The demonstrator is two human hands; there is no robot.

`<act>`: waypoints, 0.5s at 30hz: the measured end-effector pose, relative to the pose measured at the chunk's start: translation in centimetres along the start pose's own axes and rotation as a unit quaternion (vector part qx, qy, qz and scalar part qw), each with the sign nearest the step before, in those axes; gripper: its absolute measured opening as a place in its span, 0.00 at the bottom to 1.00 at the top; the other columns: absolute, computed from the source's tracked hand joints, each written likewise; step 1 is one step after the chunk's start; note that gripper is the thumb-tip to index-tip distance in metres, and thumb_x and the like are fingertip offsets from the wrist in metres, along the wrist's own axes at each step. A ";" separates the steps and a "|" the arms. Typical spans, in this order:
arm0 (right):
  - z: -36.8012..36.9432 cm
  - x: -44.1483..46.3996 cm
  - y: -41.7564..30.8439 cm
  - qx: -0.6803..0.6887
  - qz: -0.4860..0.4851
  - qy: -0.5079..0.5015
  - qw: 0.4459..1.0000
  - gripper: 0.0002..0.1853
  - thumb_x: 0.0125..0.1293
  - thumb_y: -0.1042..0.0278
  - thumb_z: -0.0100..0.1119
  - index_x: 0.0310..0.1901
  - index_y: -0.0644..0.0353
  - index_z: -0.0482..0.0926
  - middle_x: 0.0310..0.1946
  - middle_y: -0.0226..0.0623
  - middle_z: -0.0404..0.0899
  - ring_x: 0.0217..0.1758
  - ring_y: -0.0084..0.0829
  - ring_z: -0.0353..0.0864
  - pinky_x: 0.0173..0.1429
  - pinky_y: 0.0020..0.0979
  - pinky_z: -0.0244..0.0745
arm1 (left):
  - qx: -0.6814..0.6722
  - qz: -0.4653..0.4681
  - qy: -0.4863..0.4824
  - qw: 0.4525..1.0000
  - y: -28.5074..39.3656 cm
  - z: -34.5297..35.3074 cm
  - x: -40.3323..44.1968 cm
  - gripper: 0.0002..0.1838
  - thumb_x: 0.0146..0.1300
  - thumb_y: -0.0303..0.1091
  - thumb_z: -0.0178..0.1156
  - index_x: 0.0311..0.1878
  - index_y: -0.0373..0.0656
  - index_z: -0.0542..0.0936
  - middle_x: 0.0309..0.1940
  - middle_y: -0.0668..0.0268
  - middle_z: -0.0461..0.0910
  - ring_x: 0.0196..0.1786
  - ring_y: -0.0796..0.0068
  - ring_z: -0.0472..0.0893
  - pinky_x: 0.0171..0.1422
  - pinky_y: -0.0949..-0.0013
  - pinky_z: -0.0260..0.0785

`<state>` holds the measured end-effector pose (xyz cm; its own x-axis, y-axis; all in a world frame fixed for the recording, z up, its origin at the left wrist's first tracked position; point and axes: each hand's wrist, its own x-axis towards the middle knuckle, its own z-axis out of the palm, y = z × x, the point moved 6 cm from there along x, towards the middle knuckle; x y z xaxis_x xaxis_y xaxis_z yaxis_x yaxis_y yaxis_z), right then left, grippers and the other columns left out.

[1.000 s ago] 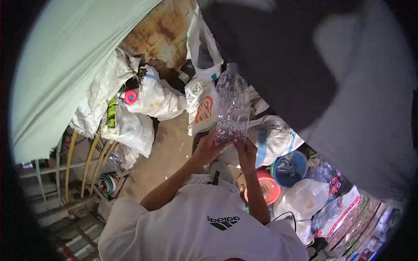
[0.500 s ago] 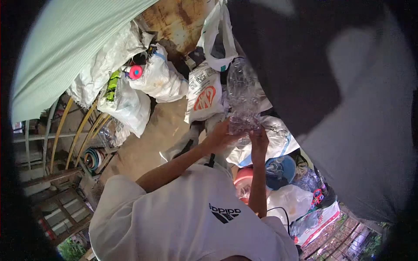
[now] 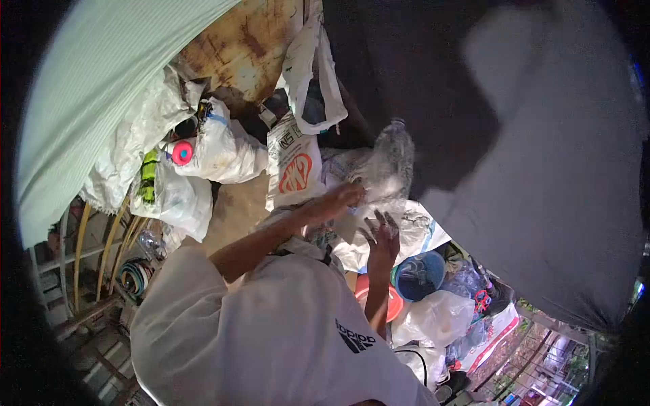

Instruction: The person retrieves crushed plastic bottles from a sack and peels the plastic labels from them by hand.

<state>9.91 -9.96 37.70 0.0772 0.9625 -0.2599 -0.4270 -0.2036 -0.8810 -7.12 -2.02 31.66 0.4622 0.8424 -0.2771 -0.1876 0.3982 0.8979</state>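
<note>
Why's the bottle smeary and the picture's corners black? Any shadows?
Head view: the clear bottle is blurred, likely by motion; head view: black surrounds the rounded image, probably the lens's edge; head view: the grey cloth carries a dark patch, perhaps shadow.

bottle (image 3: 394, 159), centre, left hand (image 3: 351, 195) at its near end; right hand (image 3: 384, 233) nearer the body, before the low sack (image 3: 426, 227). middle sack (image 3: 291, 166), left of bottle; handled bag (image 3: 296, 68), behind middle sack. side sack (image 3: 230, 152), farther left; end sack (image 3: 186, 203), before side sack. near bucket (image 3: 395, 306), beside right forearm; far bucket (image 3: 437, 265), right of near bucket; plastic bag (image 3: 437, 318), before far bucket. board (image 3: 250, 51), rear. cloth (image 3: 548, 203), right side.
</note>
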 end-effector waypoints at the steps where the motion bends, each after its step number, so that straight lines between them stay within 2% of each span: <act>1: 0.2 1.1 0.0 -0.020 0.004 0.009 1.000 0.26 0.77 0.60 0.50 0.70 0.64 0.63 0.66 0.46 0.71 0.63 0.43 0.78 0.62 0.41 0.76 | -0.063 0.010 0.006 0.998 -1.7 -2.5 2.1 0.27 0.71 0.50 0.61 0.61 0.37 0.74 0.51 0.57 0.78 0.53 0.66 0.76 0.61 0.60 0.72; 2: 0.2 2.1 -0.1 -0.039 0.011 0.018 0.999 0.26 0.77 0.61 0.50 0.70 0.64 0.63 0.66 0.45 0.72 0.62 0.43 0.78 0.61 0.41 0.76 | 0.164 0.070 0.050 0.983 0.6 -4.6 2.3 0.25 0.69 0.46 0.62 0.61 0.37 0.75 0.55 0.54 0.76 0.57 0.60 0.75 0.64 0.57 0.69; 3: 0.5 2.8 0.1 -0.059 0.018 0.028 0.998 0.26 0.77 0.61 0.50 0.70 0.65 0.63 0.66 0.45 0.72 0.61 0.42 0.78 0.61 0.41 0.77 | 0.384 0.106 0.119 0.909 3.0 -6.6 2.4 0.23 0.68 0.41 0.63 0.60 0.37 0.76 0.59 0.50 0.74 0.61 0.55 0.73 0.67 0.54 0.66; 5: 2.3 5.4 -0.2 -0.128 -0.004 0.038 0.991 0.24 0.75 0.61 0.54 0.67 0.65 0.68 0.63 0.41 0.75 0.58 0.38 0.80 0.61 0.38 0.76 | 0.564 0.182 0.229 0.772 1.3 -13.0 4.2 0.24 0.63 0.39 0.66 0.61 0.40 0.76 0.65 0.46 0.68 0.67 0.49 0.68 0.72 0.51 0.60; 7: 2.3 8.7 1.3 -0.176 -0.055 0.012 0.983 0.23 0.74 0.61 0.56 0.65 0.64 0.71 0.61 0.39 0.77 0.57 0.35 0.80 0.61 0.36 0.76 | 0.414 0.109 0.319 0.846 0.6 -20.1 6.7 0.27 0.60 0.39 0.67 0.62 0.43 0.76 0.69 0.42 0.63 0.71 0.46 0.65 0.75 0.50 0.56; 8: 4.6 10.0 0.7 -0.198 0.017 0.016 0.980 0.22 0.73 0.60 0.58 0.62 0.64 0.75 0.57 0.38 0.79 0.55 0.30 0.80 0.61 0.31 0.74 | 0.482 0.092 0.344 0.801 0.2 -22.7 7.5 0.27 0.60 0.39 0.67 0.63 0.45 0.76 0.69 0.41 0.62 0.72 0.45 0.64 0.76 0.51 0.55; 10: 7.4 12.4 0.6 -0.292 0.021 -0.013 0.956 0.22 0.73 0.60 0.59 0.62 0.63 0.75 0.56 0.38 0.79 0.55 0.27 0.79 0.60 0.29 0.74 | 0.554 0.041 0.354 0.752 0.7 -25.2 8.2 0.29 0.60 0.40 0.67 0.65 0.45 0.75 0.70 0.38 0.59 0.73 0.43 0.62 0.77 0.52 0.53; 11: 8.5 13.4 0.9 -0.336 0.021 -0.028 0.941 0.22 0.73 0.59 0.59 0.62 0.63 0.75 0.56 0.39 0.80 0.55 0.26 0.79 0.59 0.28 0.74 | 0.560 0.011 0.343 0.754 1.7 -25.9 8.2 0.31 0.60 0.40 0.66 0.66 0.43 0.74 0.70 0.37 0.58 0.73 0.42 0.61 0.78 0.53 0.53; 12: 9.3 14.6 2.0 -0.275 -0.014 -0.033 0.961 0.19 0.72 0.59 0.61 0.58 0.63 0.78 0.47 0.35 0.83 0.45 0.25 0.81 0.49 0.28 0.77 | 0.567 -0.020 0.330 0.755 2.7 -26.4 8.5 0.32 0.60 0.40 0.66 0.67 0.42 0.72 0.71 0.36 0.56 0.74 0.41 0.60 0.78 0.54 0.52; 14: 9.0 17.6 5.8 -0.375 0.098 -0.018 0.922 0.20 0.70 0.55 0.62 0.47 0.69 0.78 0.38 0.45 0.82 0.41 0.32 0.81 0.48 0.36 0.75 | 0.492 0.004 0.296 0.819 -0.9 -30.7 10.9 0.36 0.60 0.38 0.65 0.70 0.38 0.68 0.71 0.35 0.56 0.73 0.39 0.60 0.78 0.53 0.53; 15: 9.2 18.5 6.7 -0.407 0.066 -0.003 0.911 0.22 0.69 0.52 0.62 0.43 0.69 0.78 0.34 0.48 0.80 0.37 0.35 0.79 0.45 0.38 0.74 | 0.452 0.015 0.277 0.848 -2.4 -32.1 11.6 0.37 0.60 0.37 0.65 0.72 0.36 0.65 0.71 0.35 0.56 0.73 0.38 0.59 0.78 0.53 0.53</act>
<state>0.24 8.15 30.64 0.0668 0.9202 -0.3856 0.3785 -0.3810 -0.8436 -29.17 18.42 15.31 -0.0562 0.9881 -0.1434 0.6652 0.1441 0.7326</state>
